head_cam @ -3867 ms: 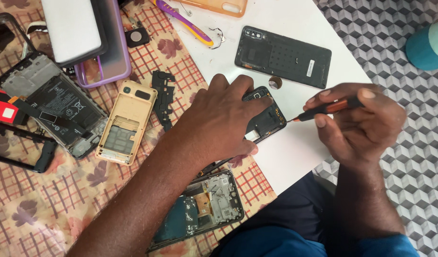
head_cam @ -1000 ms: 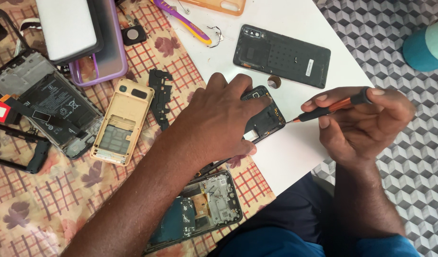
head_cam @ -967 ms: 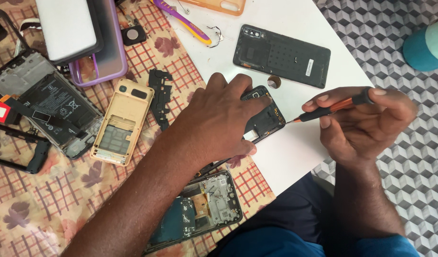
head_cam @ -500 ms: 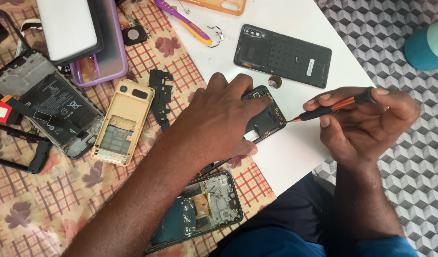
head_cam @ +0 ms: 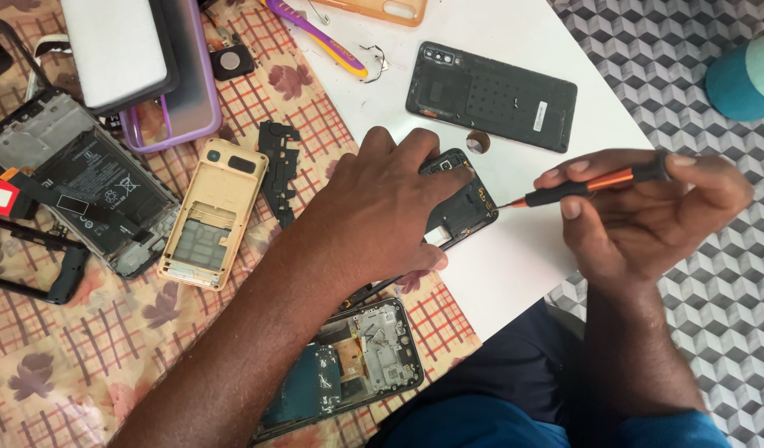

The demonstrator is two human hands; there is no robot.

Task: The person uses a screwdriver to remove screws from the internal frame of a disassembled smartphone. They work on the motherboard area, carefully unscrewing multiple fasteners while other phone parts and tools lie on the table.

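Observation:
My left hand (head_cam: pixel 373 211) lies flat over an opened black phone (head_cam: pixel 458 203) on the white board (head_cam: pixel 515 265), pressing it down. My right hand (head_cam: pixel 647 211) holds a small screwdriver with an orange and black handle (head_cam: pixel 593 184); its thin tip touches the phone's right edge. Much of the phone is hidden under my left hand. A black back cover (head_cam: pixel 494 95) lies just beyond the phone, with a small round brown part (head_cam: pixel 478 142) beside it.
On the patterned cloth lie a gold phone frame (head_cam: pixel 212 216), a black bracket (head_cam: pixel 278 170), an opened phone with battery (head_cam: pixel 83 191), another opened phone (head_cam: pixel 349 369) near my lap, and a purple case (head_cam: pixel 178 87). A purple and yellow pry tool (head_cam: pixel 315 37) lies at the back.
My right hand has shifted slightly to the right with the screwdriver. My left hand stays on the phone.

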